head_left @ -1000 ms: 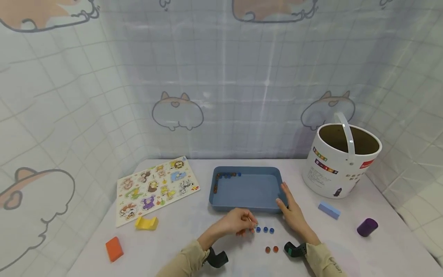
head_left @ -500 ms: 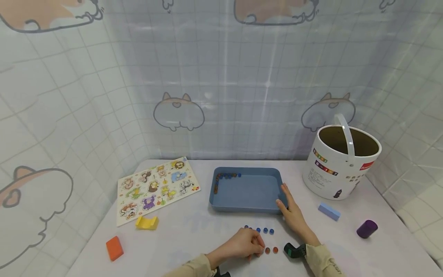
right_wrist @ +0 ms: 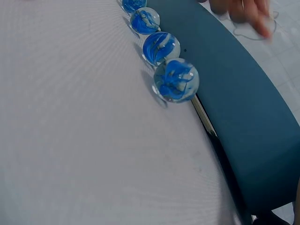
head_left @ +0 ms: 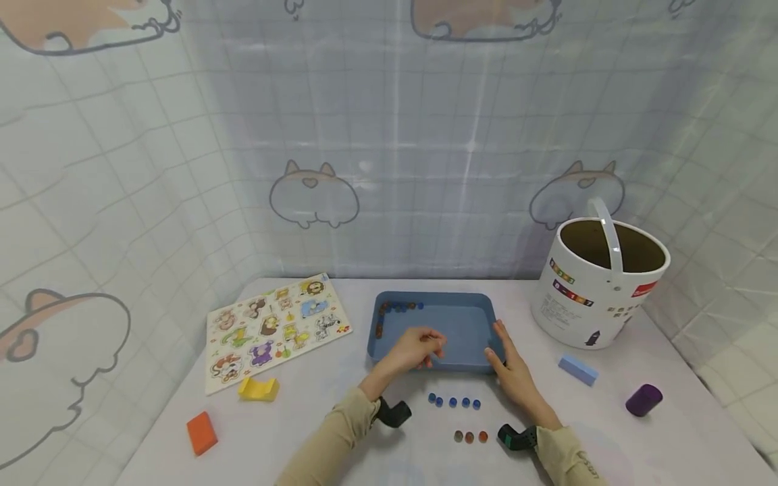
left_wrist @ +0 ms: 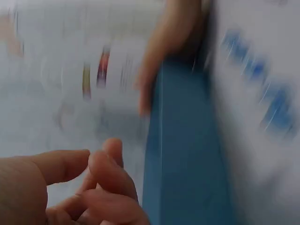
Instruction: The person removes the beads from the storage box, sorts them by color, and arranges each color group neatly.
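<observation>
The left hand (head_left: 416, 347) is held over the near wall of the blue tray (head_left: 434, 300), which is set near the middle of the tabletop (head_left: 340, 418); its fingers are curled together as if a marble were pinched between them, though what they hold cannot be told, since the left wrist view is blurred. The right hand (head_left: 513, 371) is laid flat, fingers straight, against the tray's near right corner, and nothing is gripped by it. A row of blue marbles (head_left: 452, 401) is lined up on the tabletop just in front of the tray, with three brown marbles (head_left: 470, 437) nearer the front edge; more marbles (head_left: 398, 308) are ranged along the tray's far left corner. For the step to be done well, the tray should probably be kept steadied by the flat hand, the pinching fingers lowered close to the tray floor beside the ranged row, and the release made gently so that nothing is sent rolling.
</observation>
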Action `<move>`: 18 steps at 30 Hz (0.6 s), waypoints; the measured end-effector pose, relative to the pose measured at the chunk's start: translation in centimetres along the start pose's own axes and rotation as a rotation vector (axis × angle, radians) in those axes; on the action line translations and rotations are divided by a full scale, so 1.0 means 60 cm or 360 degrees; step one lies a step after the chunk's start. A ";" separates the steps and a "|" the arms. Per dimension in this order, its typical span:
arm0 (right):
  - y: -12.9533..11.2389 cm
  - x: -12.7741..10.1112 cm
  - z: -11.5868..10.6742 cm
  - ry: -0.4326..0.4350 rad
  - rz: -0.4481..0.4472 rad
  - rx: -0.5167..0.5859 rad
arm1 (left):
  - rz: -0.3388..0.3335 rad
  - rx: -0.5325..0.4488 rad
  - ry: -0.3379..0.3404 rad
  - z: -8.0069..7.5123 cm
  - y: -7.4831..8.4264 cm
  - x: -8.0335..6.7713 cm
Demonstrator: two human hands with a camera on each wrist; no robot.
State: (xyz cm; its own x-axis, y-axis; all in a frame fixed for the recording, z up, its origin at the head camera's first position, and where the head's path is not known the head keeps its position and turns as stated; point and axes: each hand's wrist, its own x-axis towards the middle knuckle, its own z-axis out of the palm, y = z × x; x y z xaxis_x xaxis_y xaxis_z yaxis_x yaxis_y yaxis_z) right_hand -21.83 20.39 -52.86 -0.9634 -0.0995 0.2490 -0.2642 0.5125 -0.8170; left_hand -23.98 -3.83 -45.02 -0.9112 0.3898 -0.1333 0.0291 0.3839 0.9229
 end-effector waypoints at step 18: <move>-0.001 0.000 0.001 0.0019 0.0001 0.0003 | -0.0472 -0.0160 0.0547 -0.065 -0.041 0.184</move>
State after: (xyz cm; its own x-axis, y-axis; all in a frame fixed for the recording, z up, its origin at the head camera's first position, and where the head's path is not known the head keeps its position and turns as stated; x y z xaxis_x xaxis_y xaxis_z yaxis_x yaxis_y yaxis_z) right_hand -21.81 20.31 -52.86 -0.9628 -0.0891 0.2549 -0.2639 0.5109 -0.8181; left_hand -35.71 -3.71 -47.34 -0.9580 -0.0314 -0.2851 -0.2780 0.3473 0.8956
